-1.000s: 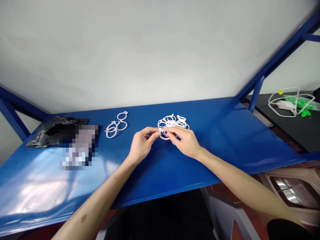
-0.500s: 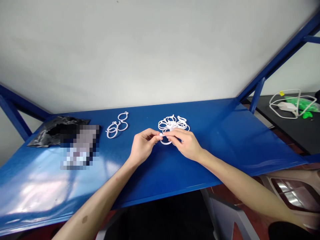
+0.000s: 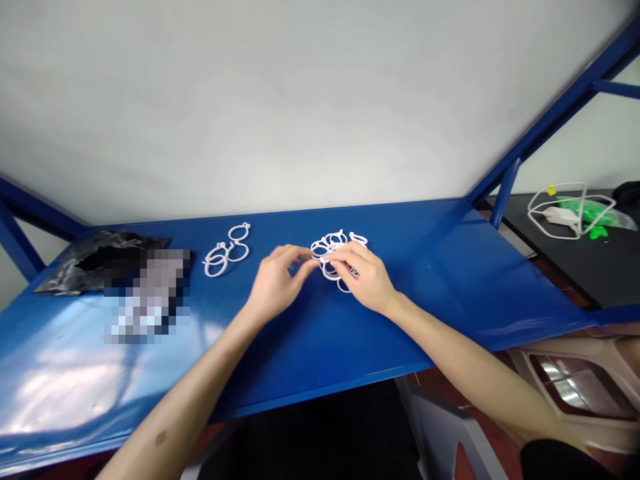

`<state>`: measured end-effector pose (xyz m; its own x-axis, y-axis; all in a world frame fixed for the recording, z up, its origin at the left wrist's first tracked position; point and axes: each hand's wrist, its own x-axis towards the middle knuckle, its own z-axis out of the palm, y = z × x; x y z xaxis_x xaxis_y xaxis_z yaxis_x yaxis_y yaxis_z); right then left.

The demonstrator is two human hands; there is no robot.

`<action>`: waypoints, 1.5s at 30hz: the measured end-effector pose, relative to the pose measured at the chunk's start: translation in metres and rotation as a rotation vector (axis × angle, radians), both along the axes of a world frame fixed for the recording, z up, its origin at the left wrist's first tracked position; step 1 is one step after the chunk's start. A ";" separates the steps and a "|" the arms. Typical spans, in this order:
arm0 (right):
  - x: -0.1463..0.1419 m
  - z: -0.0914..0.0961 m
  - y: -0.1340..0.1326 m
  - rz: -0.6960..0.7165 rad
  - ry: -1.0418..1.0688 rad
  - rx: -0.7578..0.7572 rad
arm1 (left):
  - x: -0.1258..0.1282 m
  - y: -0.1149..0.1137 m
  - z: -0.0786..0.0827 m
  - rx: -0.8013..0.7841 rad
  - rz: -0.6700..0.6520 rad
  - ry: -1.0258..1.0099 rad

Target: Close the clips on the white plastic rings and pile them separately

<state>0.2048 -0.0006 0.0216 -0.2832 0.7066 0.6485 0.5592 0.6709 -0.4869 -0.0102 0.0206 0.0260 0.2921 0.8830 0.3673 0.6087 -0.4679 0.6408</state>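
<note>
A heap of white plastic rings [image 3: 334, 248] lies mid-shelf on the blue metal shelf [image 3: 450, 280]. My right hand [image 3: 365, 279] rests on the heap's near side, fingers pinched on a white ring. My left hand [image 3: 277, 281] sits just left of the heap, fingers curled, with its fingertips touching the same ring. A small group of linked white rings [image 3: 225, 252] lies apart, farther left.
A crumpled black plastic bag [image 3: 95, 257] and a blurred patch [image 3: 145, 293] occupy the shelf's left end. Blue frame posts [image 3: 505, 190] rise at the right. A black table [image 3: 590, 260] beyond holds a white cable [image 3: 565, 210] and green items [image 3: 597, 213]. A chair [image 3: 575, 380] stands below right.
Both hands have moved slightly up toward the heap with the ring between them. The view shifted a little to the right, so everything sits a bit further left.
</note>
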 end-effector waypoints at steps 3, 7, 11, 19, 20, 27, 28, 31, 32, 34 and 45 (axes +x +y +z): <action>0.019 -0.001 0.016 -0.178 0.072 -0.002 | -0.019 0.029 -0.001 0.122 0.273 0.280; 0.042 -0.010 0.035 -0.303 0.036 -0.103 | -0.052 0.067 -0.008 0.091 0.529 0.480; 0.045 -0.022 0.042 -0.311 -0.061 -0.174 | -0.071 0.091 -0.019 0.038 0.539 0.636; 0.035 -0.027 0.036 -0.275 -0.097 -0.152 | -0.048 0.091 -0.010 0.086 0.440 0.578; 0.034 -0.025 0.035 -0.252 -0.113 -0.161 | -0.042 0.086 -0.007 0.115 0.401 0.524; 0.024 -0.021 0.029 -0.085 -0.384 -0.298 | -0.004 0.028 0.002 0.043 0.064 0.118; 0.024 -0.021 0.029 -0.088 -0.403 -0.304 | -0.001 0.021 0.000 0.011 0.065 0.081; 0.024 -0.019 0.027 -0.116 -0.430 -0.308 | 0.004 0.004 -0.005 -0.134 0.091 -0.077; 0.024 -0.019 0.027 -0.124 -0.432 -0.307 | 0.004 0.001 -0.006 -0.191 0.101 -0.143; 0.026 -0.016 0.027 -0.135 -0.426 -0.297 | 0.004 -0.004 -0.008 -0.296 0.103 -0.278; 0.002 0.000 -0.001 0.026 -0.057 -0.062 | 0.012 -0.022 -0.007 -0.619 -0.141 -0.883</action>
<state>0.2068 -0.0013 0.0214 -0.3374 0.7367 0.5861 0.5698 0.6554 -0.4957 0.0016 -0.0013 0.0187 0.2562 0.9666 0.0004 -0.2161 0.0569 0.9747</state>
